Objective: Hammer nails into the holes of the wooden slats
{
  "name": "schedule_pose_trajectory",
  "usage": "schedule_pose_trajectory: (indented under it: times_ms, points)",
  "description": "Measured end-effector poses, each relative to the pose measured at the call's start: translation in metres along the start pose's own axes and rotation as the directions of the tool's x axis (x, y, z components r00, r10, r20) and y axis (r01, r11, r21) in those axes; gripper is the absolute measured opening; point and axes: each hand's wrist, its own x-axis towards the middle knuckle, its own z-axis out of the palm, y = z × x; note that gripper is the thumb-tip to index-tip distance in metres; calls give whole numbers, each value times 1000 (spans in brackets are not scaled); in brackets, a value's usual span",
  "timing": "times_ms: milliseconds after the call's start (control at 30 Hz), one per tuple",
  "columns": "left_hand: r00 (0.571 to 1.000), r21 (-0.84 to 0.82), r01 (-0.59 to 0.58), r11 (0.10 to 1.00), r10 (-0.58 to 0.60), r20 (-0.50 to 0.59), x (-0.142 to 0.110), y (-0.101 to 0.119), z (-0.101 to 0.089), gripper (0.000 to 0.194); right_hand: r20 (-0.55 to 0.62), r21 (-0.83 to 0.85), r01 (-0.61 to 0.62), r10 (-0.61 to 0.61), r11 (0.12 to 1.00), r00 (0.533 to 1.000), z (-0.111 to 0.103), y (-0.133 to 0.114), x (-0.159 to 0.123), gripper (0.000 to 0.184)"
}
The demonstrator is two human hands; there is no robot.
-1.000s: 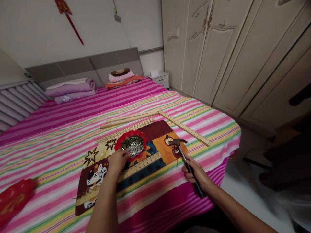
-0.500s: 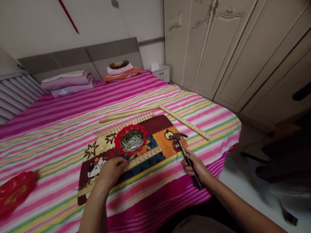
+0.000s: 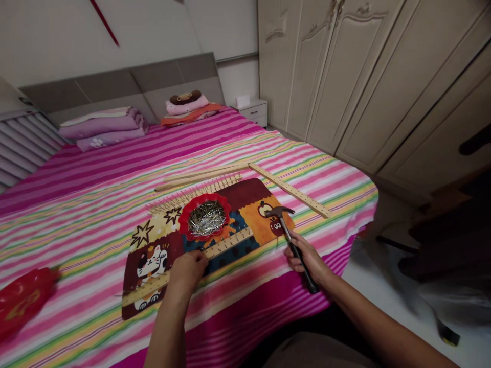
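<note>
The bed (image 3: pixel 303 171), spread with a striped cloth, carried everything at hand. On it lay the patterned mat (image 3: pixel 245 194), and across the mat's near side ran the near wooden strip (image 3: pixel 227 244), with a row of small nails standing in its right part. Beyond the mat, the far strip (image 3: pixel 195 194) bristled with nails; a dotted strip (image 3: pixel 289 190) slanted past the mat's right end. The red bowl (image 3: pixel 184 225) sat on the mat, just beyond the near wooden strip. The right hand (image 3: pixel 307 258) had its grip clamped on the handle of the hammer (image 3: pixel 295 249), whose head showed over the mat's orange patch. The left hand (image 3: pixel 190 268) was at the near wooden strip, its grip together at the fingertips; whether it pinched a nail could not be told. Loose nails (image 3: pixel 207 219) filled the bowl.
</note>
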Motion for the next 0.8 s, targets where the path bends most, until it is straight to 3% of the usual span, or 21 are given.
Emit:
schedule_pose_trajectory:
  times_ms: [433,600,800]
  points:
    - [1000,86,15,996,-15,-1,2,13,2,29,0,-8,-1,1,1000,1000,0,0,0,57]
    - [992,93,67,993,-56,-115,0,23,9,30,8,-7,3,-3,1000,1000,0,0,0,54]
    - [957,-151,74,986,-112,-267,0,21,34,24,5,-3,9,-9,1000,1000,0,1,0,58]
